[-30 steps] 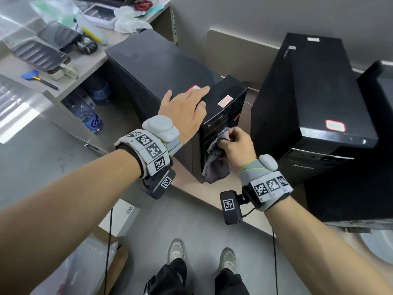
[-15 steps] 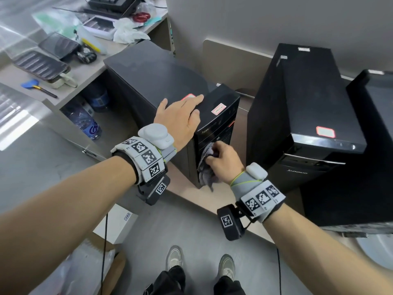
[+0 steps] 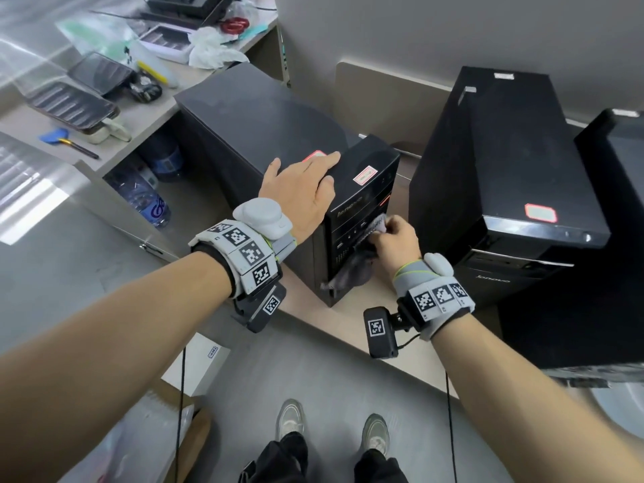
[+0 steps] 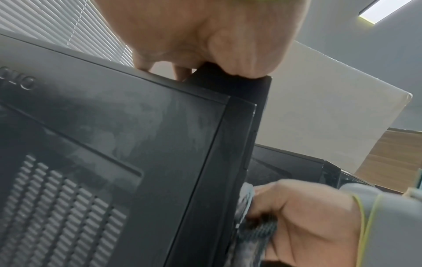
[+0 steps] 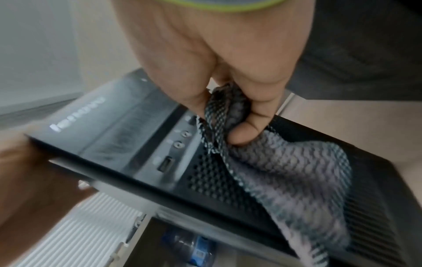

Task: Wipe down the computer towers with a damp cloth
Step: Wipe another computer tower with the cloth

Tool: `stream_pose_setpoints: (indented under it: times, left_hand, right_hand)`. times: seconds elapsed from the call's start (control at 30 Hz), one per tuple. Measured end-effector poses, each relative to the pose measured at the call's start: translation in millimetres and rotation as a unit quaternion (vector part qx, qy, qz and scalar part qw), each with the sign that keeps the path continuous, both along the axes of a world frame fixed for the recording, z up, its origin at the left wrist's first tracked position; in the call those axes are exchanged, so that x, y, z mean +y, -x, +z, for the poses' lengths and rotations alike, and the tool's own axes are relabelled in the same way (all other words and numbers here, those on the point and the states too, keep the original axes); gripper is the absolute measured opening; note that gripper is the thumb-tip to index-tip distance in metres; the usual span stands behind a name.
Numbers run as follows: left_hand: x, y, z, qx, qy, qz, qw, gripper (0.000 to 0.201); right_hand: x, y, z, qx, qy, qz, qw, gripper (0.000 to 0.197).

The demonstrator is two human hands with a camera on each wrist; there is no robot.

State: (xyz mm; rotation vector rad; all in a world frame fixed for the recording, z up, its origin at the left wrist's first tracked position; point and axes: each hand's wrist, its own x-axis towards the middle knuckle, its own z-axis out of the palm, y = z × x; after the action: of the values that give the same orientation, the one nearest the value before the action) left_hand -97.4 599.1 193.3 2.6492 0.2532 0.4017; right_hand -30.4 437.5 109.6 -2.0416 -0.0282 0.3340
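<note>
- Right hand (image 3: 395,238) nearest: fingers and thumb curled round a bunched grey waffle-weave cloth (image 5: 280,173), pressed against the front panel of the black upright computer tower (image 3: 265,134) at the level of its ports.
- Cloth soft and limp; loose tail hung down over the perforated grille. Judged light, easily snagged on port openings; best held bunched in the fist, as here.
- Left hand (image 3: 299,190) lay flat, fingers straight and spread, on the tower's top front edge; heel of palm over the corner in the left wrist view. Judged to be steadying the case against the wiping push.
- Tower rigid, boxy, smooth-sided, probably heavy; stood on a pale low platform (image 3: 411,346) close to its front edge. Little margin there if pushed forward.
- Narrow gap between this tower and the second black tower (image 3: 505,162) to the right; room for the hand tight on that side.
- Farther left: cluttered desk shelf (image 3: 146,113), water bottle (image 3: 146,200) beneath.
- Farthest: grey wall behind both towers; rear faces judged hard to reach.
</note>
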Motion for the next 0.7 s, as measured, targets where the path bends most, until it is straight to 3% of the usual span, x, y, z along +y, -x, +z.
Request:
stream_pose_setpoints:
  times: [0.17, 0.3, 0.43, 0.6, 0.67, 0.7]
  left_hand:
    - [4, 3, -2, 0.0, 0.003, 0.002, 1.0, 0.046]
    - [0, 0, -1, 0.008, 0.006, -0.001, 1.0, 0.052]
    - [2, -1, -4, 0.002, 0.01, -0.003, 1.0, 0.051]
    - [2, -1, -3, -0.004, 0.016, -0.01, 1.0, 0.049]
    - [2, 0, -3, -0.004, 0.013, -0.01, 1.0, 0.05]
    - [2, 0, -3, -0.004, 0.013, -0.01, 1.0, 0.05]
  right_hand:
    - [8, 7, -58, 0.093, 0.046, -0.038, 0.994, 0.005]
    - [14, 5, -87, 0.133, 0.066, -0.108, 0.983, 0.025]
    - [19, 0, -105, 0.16, 0.081, -0.138, 0.974, 0.03]
    - [15, 9, -122, 0.246, 0.034, -0.155, 0.956, 0.027]
    - [15, 20, -127, 0.307, -0.059, -0.124, 0.942, 0.012]
    - [14, 26, -132, 0.316, -0.101, -0.111, 0.937, 0.018]
